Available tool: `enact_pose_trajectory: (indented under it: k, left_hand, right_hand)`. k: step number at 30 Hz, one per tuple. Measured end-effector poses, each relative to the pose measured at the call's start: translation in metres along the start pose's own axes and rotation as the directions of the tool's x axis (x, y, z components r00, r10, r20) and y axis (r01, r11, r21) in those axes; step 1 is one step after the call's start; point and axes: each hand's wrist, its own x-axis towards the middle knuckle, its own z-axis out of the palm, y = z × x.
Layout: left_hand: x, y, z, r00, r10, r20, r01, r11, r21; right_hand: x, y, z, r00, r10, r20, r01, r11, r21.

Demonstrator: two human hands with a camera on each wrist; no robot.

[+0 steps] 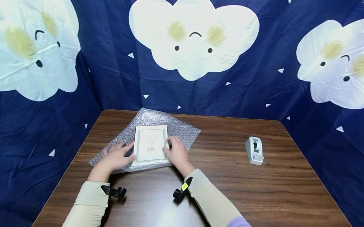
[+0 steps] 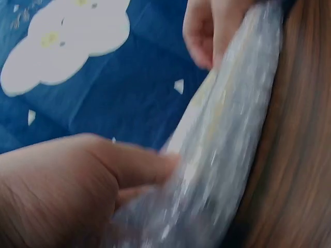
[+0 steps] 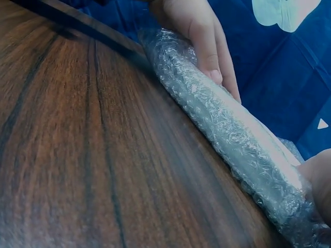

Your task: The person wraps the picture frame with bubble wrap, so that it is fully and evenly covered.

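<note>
A picture frame [image 1: 151, 144] with a pale border and a small drawing lies face up on a sheet of bubble wrap [image 1: 152, 116], turned at an angle on the table. My left hand [image 1: 116, 159] holds the frame's left edge near its lower corner, fingers spread over the wrap. At the right edge, my right hand [image 1: 178, 154] grips the frame, its thumb on the border. Along the near side, the bubble wrap [image 3: 222, 121] rises against the frame's edge in the right wrist view. The undersides of the frame and wrap are hidden.
A white tape dispenser [image 1: 255, 150] stands on the right part of the brown wooden table [image 1: 221, 183]. Dark blue cloth [image 1: 110, 73] with white clouds surrounds the table's back and sides. Black wrist cameras [image 1: 180, 193] are strapped to both sleeves.
</note>
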Motion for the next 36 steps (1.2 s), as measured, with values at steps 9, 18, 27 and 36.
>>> enact_pose_trajectory:
  k: [9, 18, 27, 36]
  left_hand:
    - [0.006, 0.027, 0.024, 0.973, 0.045, -0.225, -0.007, 0.986, 0.168]
    - [0.011, 0.018, 0.039, 0.979, 0.061, -0.196, -0.030, 0.987, 0.159]
    - [0.007, 0.024, 0.053, 0.976, 0.084, -0.199, -0.073, 0.995, 0.063]
    - [-0.004, 0.042, 0.063, 0.966, 0.119, -0.230, -0.114, 0.993, 0.037]
  right_hand:
    - [0.001, 0.004, 0.002, 0.998, 0.012, 0.056, -0.010, 0.999, -0.047]
    - [-0.001, 0.009, 0.002, 0.993, 0.007, 0.119, -0.001, 0.999, -0.047]
    - [-0.016, 0.019, -0.007, 0.993, 0.003, 0.117, -0.004, 1.000, 0.009]
    - [-0.036, 0.034, -0.019, 0.996, -0.019, 0.085, 0.018, 1.000, 0.013]
